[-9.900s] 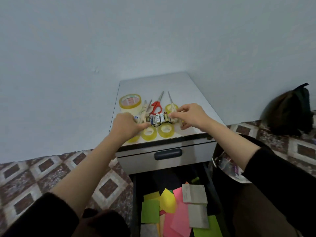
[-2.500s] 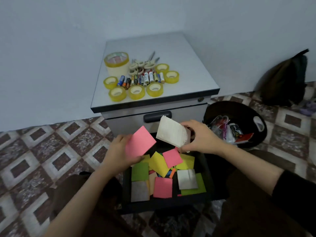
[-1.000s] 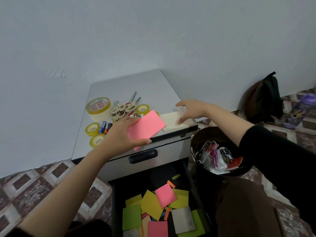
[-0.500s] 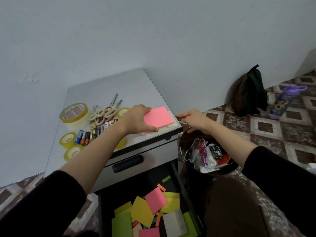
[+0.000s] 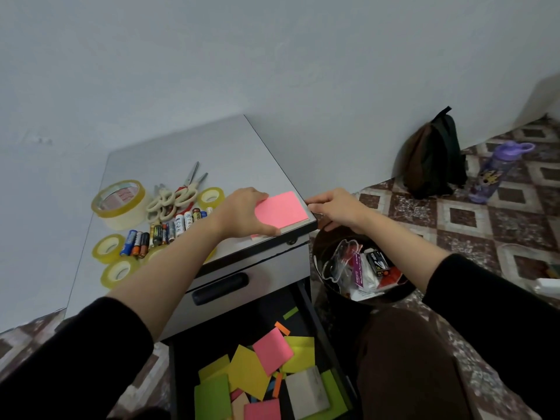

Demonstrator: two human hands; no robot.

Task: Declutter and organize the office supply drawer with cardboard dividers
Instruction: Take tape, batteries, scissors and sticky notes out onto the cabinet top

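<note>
Left hand (image 5: 242,214) grips a pink sticky-note pad (image 5: 282,208) on the worktop (image 5: 212,153), near right corner; right hand (image 5: 339,207), relaxed and empty, just beside.

Kinda dim, flat, soft light, no glare; wide-angle bending toward the edges, sleeves at 7 o'clock blurry.

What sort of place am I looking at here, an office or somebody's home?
Probably a corner of a home or small office. A low grey drawer cabinet stands by a bare wall on a patterned tile floor, and a backpack and purple water bottle sit on that floor.
</note>
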